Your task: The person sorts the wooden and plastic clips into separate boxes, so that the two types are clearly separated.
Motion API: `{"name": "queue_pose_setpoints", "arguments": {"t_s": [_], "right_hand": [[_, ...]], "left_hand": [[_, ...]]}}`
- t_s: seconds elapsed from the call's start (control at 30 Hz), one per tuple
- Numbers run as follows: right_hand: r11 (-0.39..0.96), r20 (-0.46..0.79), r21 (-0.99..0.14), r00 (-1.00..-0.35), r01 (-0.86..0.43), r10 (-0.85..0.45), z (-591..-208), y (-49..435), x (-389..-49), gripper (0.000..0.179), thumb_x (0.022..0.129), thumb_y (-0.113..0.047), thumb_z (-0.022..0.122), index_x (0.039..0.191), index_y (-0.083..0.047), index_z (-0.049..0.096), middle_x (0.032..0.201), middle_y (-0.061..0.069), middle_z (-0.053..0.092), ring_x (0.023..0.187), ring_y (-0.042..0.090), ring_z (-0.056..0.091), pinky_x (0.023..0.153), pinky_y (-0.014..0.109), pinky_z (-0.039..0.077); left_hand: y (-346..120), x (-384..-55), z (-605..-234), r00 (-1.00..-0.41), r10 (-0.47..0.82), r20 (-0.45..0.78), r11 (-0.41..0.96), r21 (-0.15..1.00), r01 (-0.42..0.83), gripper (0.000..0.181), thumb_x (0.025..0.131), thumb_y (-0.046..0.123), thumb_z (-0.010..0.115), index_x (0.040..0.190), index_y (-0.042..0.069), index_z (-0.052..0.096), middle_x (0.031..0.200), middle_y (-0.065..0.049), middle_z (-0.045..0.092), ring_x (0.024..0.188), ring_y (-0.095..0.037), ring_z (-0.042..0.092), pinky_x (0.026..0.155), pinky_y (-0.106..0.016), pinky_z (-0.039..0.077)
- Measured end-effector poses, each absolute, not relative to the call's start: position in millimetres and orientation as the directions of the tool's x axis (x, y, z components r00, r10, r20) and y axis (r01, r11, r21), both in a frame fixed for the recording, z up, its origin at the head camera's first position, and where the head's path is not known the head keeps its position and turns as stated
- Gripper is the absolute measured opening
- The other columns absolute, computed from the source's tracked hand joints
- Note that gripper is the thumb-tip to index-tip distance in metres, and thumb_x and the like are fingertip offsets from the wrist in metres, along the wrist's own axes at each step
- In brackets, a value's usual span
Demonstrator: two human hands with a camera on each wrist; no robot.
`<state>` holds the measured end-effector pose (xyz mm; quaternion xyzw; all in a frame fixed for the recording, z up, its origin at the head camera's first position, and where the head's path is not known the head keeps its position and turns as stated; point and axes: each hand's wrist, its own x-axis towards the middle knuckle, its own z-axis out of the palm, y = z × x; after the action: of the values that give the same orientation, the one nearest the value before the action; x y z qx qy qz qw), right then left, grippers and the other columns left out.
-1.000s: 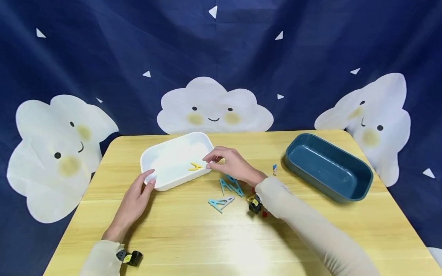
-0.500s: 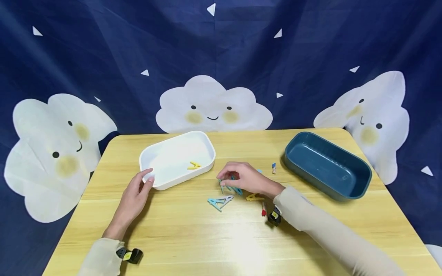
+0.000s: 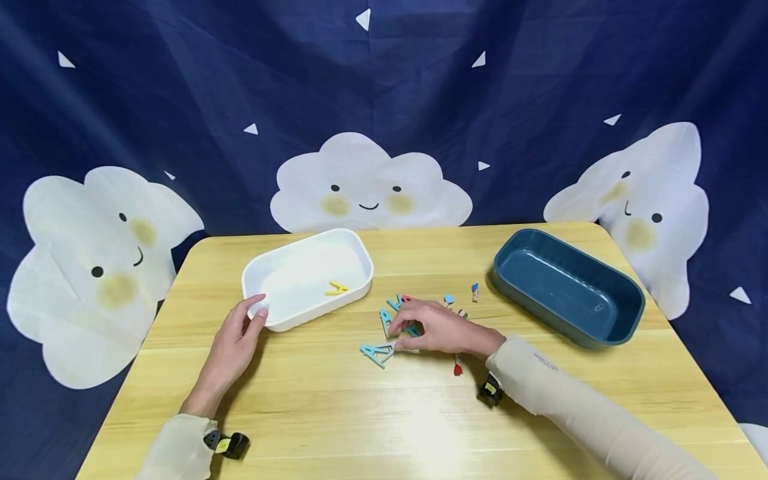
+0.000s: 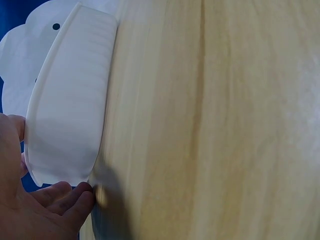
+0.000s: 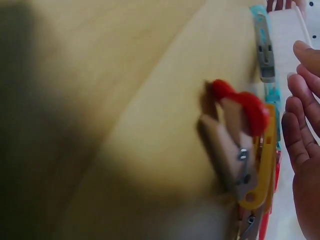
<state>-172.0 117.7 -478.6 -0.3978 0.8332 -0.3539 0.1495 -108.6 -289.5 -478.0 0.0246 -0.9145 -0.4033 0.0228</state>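
Head view bright w/ glare on table (image 3: 426,420); R wrist view blurry, dark at L.

Left tray (image 3: 288,287): white. Right tub (image 3: 558,290): dark blue. Clip (image 3: 339,289) in tray: yellow. Far curtain (image 3: 420,87): navy, white clouds (image 3: 369,170).

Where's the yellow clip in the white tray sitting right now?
Head view: the yellow clip lies inside the white tray, toward the tray's right end by the near wall, across from the left hand at the left end.
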Motion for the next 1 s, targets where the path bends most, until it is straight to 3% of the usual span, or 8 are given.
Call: {"name": "queue_pose_setpoints", "arguments": {"t_s": [0.17,0.4,0.83,1.0], "right_hand": [[0.432,0.025,-0.679,-0.607,-0.593,-0.794,-482.0,117.0,-170.6,0.018,0.097,-0.03,0.086,0.113,-0.023,0.081,0.113,-0.011,0.072,0.107,0.006,0.065,0.107,0.039,0.054],[0.427,0.026,-0.625,-0.565,-0.653,-0.825,-482.6,115.6,-170.3,0.014,0.1,-0.024,0.083,0.114,-0.022,0.081,0.111,-0.012,0.073,0.11,0.004,0.064,0.122,0.047,0.045],[0.459,0.014,-0.559,-0.561,-0.69,-0.828,-485.4,111.5,-167.5,0.015,0.102,-0.024,0.079,0.117,-0.021,0.081,0.114,-0.011,0.073,0.116,0.009,0.063,0.111,0.04,0.054],[0.433,0.058,-0.614,-0.585,-0.66,-0.809,-484.0,112.6,-168.2,0.014,0.102,-0.02,0.079,0.115,-0.022,0.08,0.113,-0.012,0.073,0.115,0.009,0.064,0.127,0.048,0.042]], "left_hand": [[-289.9,-108.2,-478.7,-0.998,-0.062,0.031,0.67,0.742,-0.018,0.055,0.119,0.042,0.043,0.161,0.007,0.048,0.162,-0.028,0.047,0.145,-0.042,0.047,0.118,-0.064,0.037],[-290.7,-108.8,-480.0,-0.997,-0.068,0.025,0.663,0.748,-0.027,0.055,0.119,0.043,0.043,0.161,0.008,0.048,0.165,-0.028,0.045,0.154,-0.045,0.041,0.122,-0.066,0.034],[-291.6,-108.4,-479.8,-0.997,-0.076,0.004,0.664,0.746,-0.048,0.056,0.118,0.046,0.042,0.162,0.01,0.047,0.166,-0.028,0.043,0.155,-0.046,0.04,0.123,-0.067,0.033],[-290.7,-107.5,-478.4,-0.997,-0.077,-0.002,0.661,0.749,-0.052,0.057,0.118,0.046,0.042,0.162,0.01,0.046,0.167,-0.028,0.042,0.156,-0.045,0.039,0.124,-0.068,0.032]]}}
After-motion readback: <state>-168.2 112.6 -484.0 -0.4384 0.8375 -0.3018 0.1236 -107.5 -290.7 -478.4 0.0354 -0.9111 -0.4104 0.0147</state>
